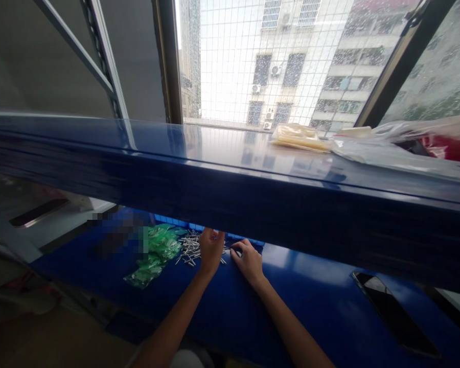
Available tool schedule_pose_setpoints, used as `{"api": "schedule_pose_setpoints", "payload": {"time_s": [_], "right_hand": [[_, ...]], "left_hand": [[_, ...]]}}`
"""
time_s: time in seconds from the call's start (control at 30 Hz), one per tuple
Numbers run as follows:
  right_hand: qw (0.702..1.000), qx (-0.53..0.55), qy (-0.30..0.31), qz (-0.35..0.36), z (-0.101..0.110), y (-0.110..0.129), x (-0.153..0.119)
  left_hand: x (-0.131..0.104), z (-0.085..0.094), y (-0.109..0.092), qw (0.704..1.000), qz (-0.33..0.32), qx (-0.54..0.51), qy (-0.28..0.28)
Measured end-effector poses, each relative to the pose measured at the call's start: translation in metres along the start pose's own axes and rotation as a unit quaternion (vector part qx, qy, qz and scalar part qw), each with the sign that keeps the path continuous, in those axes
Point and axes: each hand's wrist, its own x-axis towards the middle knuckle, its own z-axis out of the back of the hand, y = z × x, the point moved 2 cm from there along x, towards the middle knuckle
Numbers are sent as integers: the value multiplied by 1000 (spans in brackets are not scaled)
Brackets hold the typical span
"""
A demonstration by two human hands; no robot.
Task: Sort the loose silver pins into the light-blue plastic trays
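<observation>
On the lower blue surface, a loose pile of thin silvery metal pieces (191, 248) lies beside a crumpled green plastic bag (157, 253). My left hand (211, 249) is over the right part of the pile, its fingers bent; the shelf edge partly hides the fingertips, and whatever they hold is too small to make out. To its right, my right hand (248, 258) rests near the pile's right end, thumb and fingers curled together, with any small thing between them not discernible. Behind the hands, blue trays (170, 221) show in part below the shelf.
A blue upper shelf (230, 179) crosses above the hands, bearing a yellowish packet (301, 138) and clear plastic bags (398, 145). A dark phone (394, 312) lies at the right. Another flat dark device (40, 212) is at the left.
</observation>
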Motion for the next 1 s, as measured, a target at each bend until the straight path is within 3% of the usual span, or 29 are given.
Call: {"api": "schedule_pose_setpoints", "payload": {"time_s": [0.17,0.3,0.47,0.57,0.67,0.8,1.0], "right_hand": [[999,-9,29,-26,7,3,2],[999,10,36,-31,9,0,4],[992,115,-56,-14,13,-8,7],[974,208,-83,-4,13,-10,9],[952,301,-60,-7,9,-8,8],[940,341,-22,0,8,5,-1],[918,396,27,10,15,31,-14]], "left_hand": [[-24,-48,-22,984,131,-120,13],[-32,-58,-29,967,181,-178,10],[-31,-33,-22,990,82,-116,20],[-32,-12,-15,994,80,-70,-29],[-30,5,-15,993,96,-65,-17],[-25,22,-21,998,50,-31,24],[-19,27,-5,995,67,-4,70]]}}
